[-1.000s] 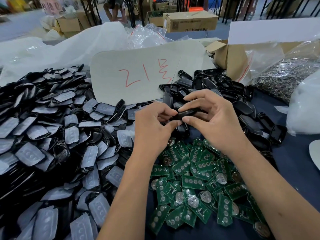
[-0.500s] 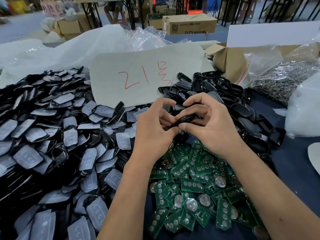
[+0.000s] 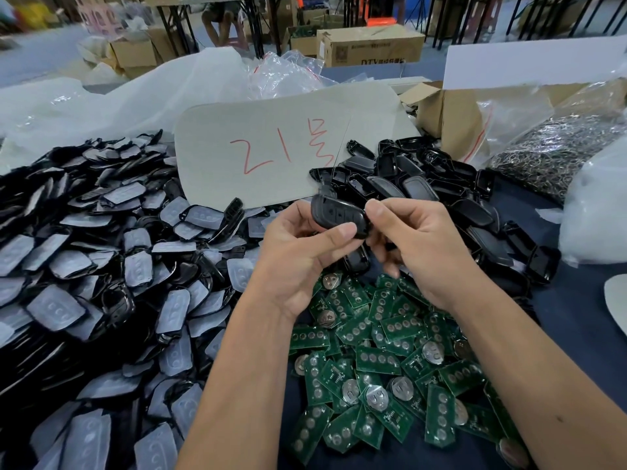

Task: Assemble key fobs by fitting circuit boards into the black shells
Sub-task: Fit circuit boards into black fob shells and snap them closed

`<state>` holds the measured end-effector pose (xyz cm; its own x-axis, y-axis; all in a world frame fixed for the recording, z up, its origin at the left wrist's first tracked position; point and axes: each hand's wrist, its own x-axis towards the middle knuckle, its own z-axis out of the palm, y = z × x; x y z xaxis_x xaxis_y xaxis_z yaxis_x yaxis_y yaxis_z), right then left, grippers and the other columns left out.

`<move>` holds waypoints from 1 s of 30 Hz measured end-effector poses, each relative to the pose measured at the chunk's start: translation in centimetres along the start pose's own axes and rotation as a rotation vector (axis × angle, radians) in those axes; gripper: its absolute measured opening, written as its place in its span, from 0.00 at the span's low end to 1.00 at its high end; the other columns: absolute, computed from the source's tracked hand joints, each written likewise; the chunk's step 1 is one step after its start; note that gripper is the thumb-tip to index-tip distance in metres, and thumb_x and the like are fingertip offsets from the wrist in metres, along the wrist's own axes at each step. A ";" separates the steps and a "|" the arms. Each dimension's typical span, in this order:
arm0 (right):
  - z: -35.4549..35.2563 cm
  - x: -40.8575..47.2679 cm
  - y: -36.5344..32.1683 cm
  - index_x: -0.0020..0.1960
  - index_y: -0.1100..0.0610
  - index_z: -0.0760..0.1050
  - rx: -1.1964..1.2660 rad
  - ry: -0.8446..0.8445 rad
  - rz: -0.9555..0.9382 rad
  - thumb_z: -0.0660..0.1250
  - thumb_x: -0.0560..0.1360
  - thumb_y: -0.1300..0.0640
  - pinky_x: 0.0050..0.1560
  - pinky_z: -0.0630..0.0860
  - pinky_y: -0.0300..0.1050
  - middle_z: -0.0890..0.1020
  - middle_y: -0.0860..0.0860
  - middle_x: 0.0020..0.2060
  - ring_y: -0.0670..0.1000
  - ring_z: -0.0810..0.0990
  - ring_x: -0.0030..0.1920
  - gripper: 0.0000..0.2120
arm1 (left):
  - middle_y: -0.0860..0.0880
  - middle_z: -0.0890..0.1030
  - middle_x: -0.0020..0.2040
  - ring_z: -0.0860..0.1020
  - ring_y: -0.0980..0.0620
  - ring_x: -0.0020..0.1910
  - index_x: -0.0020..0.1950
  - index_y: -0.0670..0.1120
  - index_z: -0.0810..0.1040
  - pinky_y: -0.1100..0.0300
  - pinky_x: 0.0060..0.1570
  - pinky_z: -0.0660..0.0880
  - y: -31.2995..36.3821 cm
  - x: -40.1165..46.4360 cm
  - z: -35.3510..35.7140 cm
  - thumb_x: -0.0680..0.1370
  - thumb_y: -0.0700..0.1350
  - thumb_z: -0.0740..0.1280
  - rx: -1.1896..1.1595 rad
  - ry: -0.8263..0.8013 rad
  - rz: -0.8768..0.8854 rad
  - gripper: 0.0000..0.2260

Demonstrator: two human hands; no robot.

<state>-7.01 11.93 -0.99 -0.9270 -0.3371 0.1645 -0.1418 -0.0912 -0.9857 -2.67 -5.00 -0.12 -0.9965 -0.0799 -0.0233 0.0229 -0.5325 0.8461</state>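
Observation:
A closed black key fob (image 3: 336, 213) is held up in the middle of the view, its button face turned toward me. My left hand (image 3: 298, 252) grips its lower edge with the thumb across the front. My right hand (image 3: 417, 242) pinches its right end with the fingertips. Below the hands lies a heap of green circuit boards (image 3: 383, 364), several with round coin cells. Empty black shells (image 3: 424, 188) are piled behind and to the right of the hands. A big pile of black shell halves with grey rubber button pads (image 3: 101, 266) fills the left side.
A pale card with red writing (image 3: 271, 154) leans behind the piles. At the right stand a cardboard box (image 3: 451, 120), a clear bag of metal rings (image 3: 556, 147) and a white bag (image 3: 597, 212). Crumpled plastic sheeting (image 3: 135, 96) lies at the back left.
The fob was pressed edge-on between both hands low over the boards. Now it is lifted and turned so its button face shows, and my hands have spread apart slightly.

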 end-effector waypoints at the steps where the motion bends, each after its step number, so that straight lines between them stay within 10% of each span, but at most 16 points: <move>1: 0.1 -0.1 -0.1 0.44 0.57 0.84 0.008 -0.011 -0.002 0.71 0.78 0.46 0.21 0.67 0.39 0.79 0.53 0.31 0.49 0.74 0.27 0.14 | 0.38 0.82 0.49 0.87 0.45 0.46 0.58 0.38 0.75 0.57 0.45 0.84 0.0 0.0 0.0 0.64 0.33 0.76 -0.015 -0.017 -0.006 0.23; 30: 0.3 -0.3 -0.9 0.38 0.61 0.76 0.210 0.035 0.109 0.72 0.78 0.54 0.18 0.57 0.31 0.72 0.51 0.25 0.45 0.64 0.19 0.14 | 0.37 0.86 0.51 0.87 0.46 0.47 0.56 0.34 0.82 0.59 0.44 0.84 0.2 -0.1 -0.1 0.73 0.40 0.71 -0.136 -0.020 -0.177 0.15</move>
<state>-6.46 11.87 -0.10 -0.9448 -0.3235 0.0525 0.0318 -0.2498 -0.9678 -2.58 -5.22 0.02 -0.9874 0.0410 -0.1528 -0.1429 -0.6456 0.7502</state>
